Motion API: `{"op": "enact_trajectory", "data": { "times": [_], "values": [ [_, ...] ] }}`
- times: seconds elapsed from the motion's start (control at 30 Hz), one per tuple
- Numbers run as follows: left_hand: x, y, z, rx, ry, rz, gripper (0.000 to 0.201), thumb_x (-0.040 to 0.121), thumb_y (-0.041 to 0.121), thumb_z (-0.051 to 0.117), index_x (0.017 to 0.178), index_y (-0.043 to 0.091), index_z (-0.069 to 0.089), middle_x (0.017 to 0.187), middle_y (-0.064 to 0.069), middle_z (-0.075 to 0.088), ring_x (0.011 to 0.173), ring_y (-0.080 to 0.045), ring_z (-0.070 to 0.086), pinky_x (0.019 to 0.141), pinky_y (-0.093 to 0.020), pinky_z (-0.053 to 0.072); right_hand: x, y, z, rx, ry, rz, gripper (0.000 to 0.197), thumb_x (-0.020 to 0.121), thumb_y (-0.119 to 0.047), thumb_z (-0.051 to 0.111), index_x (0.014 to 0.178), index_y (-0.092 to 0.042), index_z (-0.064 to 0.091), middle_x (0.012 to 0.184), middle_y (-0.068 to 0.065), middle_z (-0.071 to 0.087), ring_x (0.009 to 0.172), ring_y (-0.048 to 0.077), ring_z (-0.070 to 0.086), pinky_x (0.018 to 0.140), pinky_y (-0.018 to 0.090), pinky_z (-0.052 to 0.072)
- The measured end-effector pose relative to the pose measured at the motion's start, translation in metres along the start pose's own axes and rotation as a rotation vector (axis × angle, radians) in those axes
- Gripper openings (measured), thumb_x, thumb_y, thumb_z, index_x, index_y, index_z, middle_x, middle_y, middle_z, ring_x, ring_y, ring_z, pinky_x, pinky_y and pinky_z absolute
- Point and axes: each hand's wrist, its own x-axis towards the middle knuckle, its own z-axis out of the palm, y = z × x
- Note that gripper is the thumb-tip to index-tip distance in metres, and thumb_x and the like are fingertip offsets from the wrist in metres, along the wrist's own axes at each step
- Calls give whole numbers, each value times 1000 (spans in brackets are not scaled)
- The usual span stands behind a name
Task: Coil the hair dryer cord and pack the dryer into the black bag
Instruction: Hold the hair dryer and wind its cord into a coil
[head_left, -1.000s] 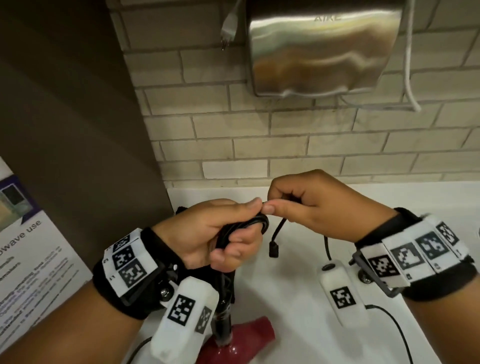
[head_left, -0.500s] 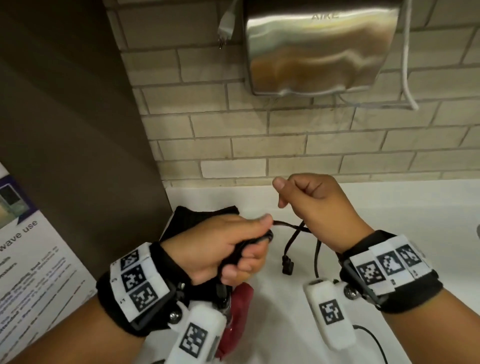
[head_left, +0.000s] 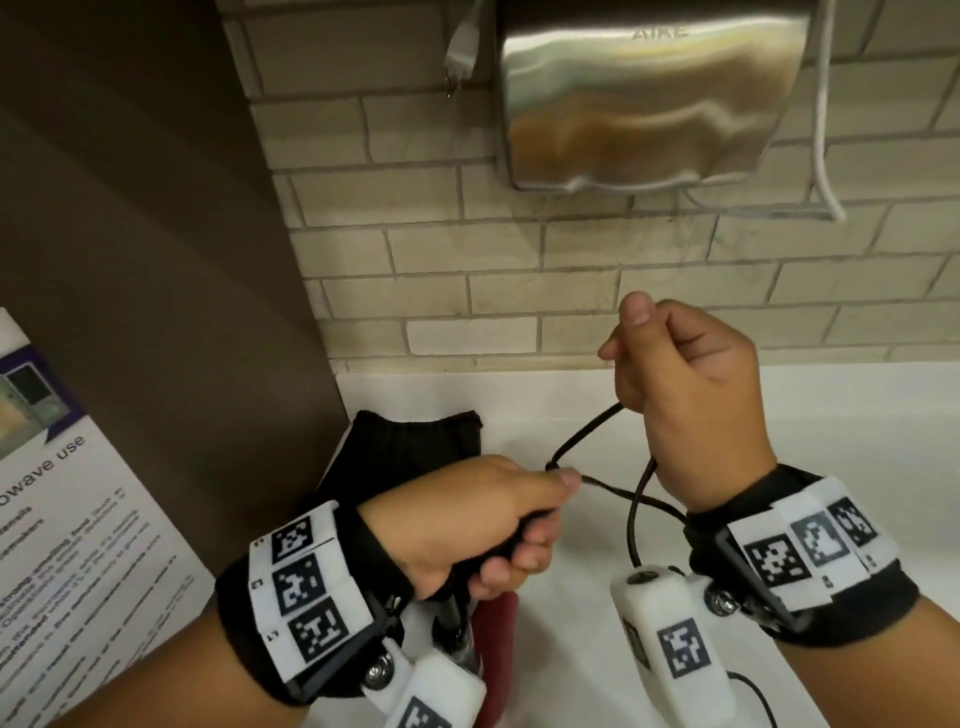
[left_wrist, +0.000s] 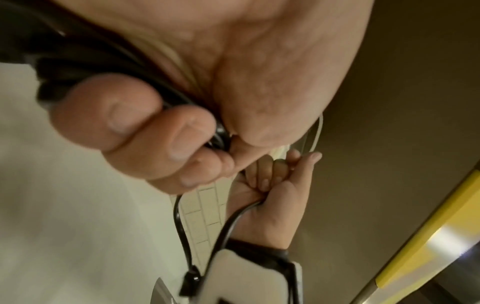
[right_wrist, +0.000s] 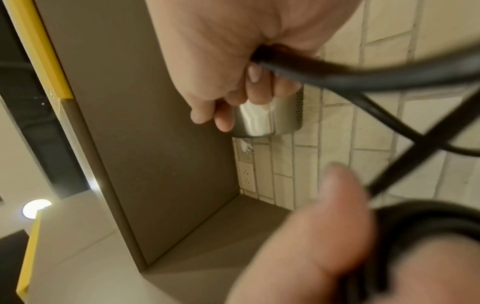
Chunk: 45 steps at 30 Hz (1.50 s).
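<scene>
My left hand (head_left: 498, 525) grips a bundle of coiled black cord (left_wrist: 109, 70) in its fist, thumb pressed on top. The red hair dryer (head_left: 498, 654) hangs below that fist, mostly hidden by the wrist gear. My right hand (head_left: 675, 384) is raised to the right and holds the free end of the cord (head_left: 587, 431), which loops down and crosses itself between the hands. The plug (left_wrist: 191, 281) dangles near the right wrist. The black bag (head_left: 410, 452) lies flat on the white counter (head_left: 857, 415) behind my left hand.
A steel hand dryer (head_left: 649, 93) hangs on the brick wall above, with a white cable (head_left: 821, 114) beside it. A white plug (head_left: 462, 52) dangles at the upper left. A brown partition (head_left: 156, 260) stands on the left, with a printed notice (head_left: 67, 519) on it.
My right hand has pulled away from the left, up and to the right, drawing out a loop of cord. The black bag has come into sight behind the left hand.
</scene>
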Motion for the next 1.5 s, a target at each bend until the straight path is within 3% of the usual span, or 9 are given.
{"op": "enact_trajectory", "data": {
  "times": [0.27,0.33,0.43,0.63,0.8,0.97,1.13,1.27,1.5],
  "values": [
    [-10,10,3,178,-69,-60,52,99,49,43,56,19,43,53,1,40,38,-13,28,42,-28,22,16,-33,-25,-167,-770,187,25,90,-27,72,69,-14,73,44,-14,49,42,3,35,48,14,31],
    [-14,11,-2,173,-61,-35,52,99,49,44,57,19,43,54,0,40,39,-14,27,43,-28,22,14,-35,-25,-255,-754,135,26,91,-23,69,68,-13,74,43,-10,52,42,0,41,51,7,33],
    [-19,13,-13,101,-52,-2,51,99,48,44,58,17,42,54,-1,39,39,-14,27,41,-26,21,6,-26,-22,-327,-575,-30,27,90,-30,69,67,-16,76,55,25,55,48,21,42,53,14,35],
    [-36,15,-40,-125,18,100,50,96,48,48,58,16,41,55,-3,36,36,-11,27,40,-27,17,-5,-1,-25,-477,-414,-176,28,87,-39,69,65,-21,71,47,6,45,45,7,37,49,14,32],
    [-46,20,-54,-473,-248,246,48,99,45,42,62,14,38,56,0,33,40,-11,24,42,-27,20,-15,7,-32,-543,-580,-129,50,78,-73,58,75,-25,73,46,6,41,44,8,37,49,16,33],
    [-39,22,-63,-834,-438,597,49,105,45,25,64,19,34,59,1,33,45,-14,30,47,-28,28,-13,24,-37,-789,-566,-133,58,80,-79,46,75,-28,73,53,-2,64,52,10,60,53,23,47],
    [-29,20,-81,-1019,-197,803,54,104,49,30,67,14,49,72,-4,59,74,-20,64,68,-29,52,-25,29,-44,-837,-796,13,74,88,-75,34,82,-12,72,60,10,64,55,22,62,58,39,52],
    [-14,23,-81,-895,100,815,53,104,47,32,68,12,50,91,-14,70,111,-34,69,91,-40,58,-29,11,-42,-684,-813,87,51,93,-63,35,95,-34,78,55,4,60,51,13,62,60,37,55],
    [15,2,-53,-348,333,478,45,103,42,38,72,11,49,75,-17,65,68,-29,70,69,-37,54,-11,-33,-30,-514,-734,-53,15,89,-35,69,79,-26,76,52,2,52,47,6,44,50,17,37]
  ]
}}
